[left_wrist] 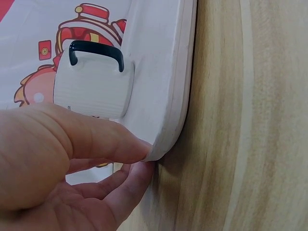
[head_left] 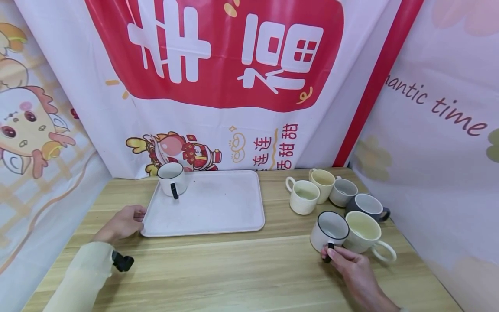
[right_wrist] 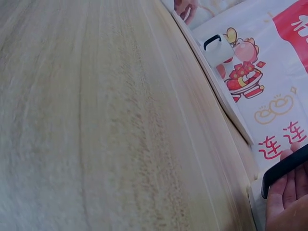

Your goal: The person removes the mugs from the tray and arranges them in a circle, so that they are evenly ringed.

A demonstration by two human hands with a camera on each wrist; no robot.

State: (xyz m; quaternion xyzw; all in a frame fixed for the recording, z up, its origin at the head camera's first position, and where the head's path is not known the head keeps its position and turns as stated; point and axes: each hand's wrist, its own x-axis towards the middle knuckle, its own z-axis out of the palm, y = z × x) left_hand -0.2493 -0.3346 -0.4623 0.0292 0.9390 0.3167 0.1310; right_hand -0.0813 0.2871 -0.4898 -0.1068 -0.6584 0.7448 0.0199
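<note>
At the left, my left hand (head_left: 124, 223) pinches the near-left corner of a white rectangular tray (head_left: 222, 206). In the left wrist view the thumb lies on the tray's rim (left_wrist: 175, 103), with fingers beneath it. A white mug (head_left: 168, 181) with a black rim and black handle stands upright in the tray's far-left corner. On the right, my right hand (head_left: 356, 271) grips the black handle of a matching white mug (head_left: 320, 236). That black handle (right_wrist: 288, 166) crosses the fingers in the right wrist view. Whether this mug touches the table cannot be told.
Beside the held mug stand a pale yellow-green mug (head_left: 360, 236), a dark grey mug (head_left: 368, 207), a light grey mug (head_left: 343, 192), a cream-yellow mug (head_left: 322, 186) and a cream mug (head_left: 303, 200). A printed curtain (head_left: 218, 125) hangs behind the wooden table (head_left: 218, 268).
</note>
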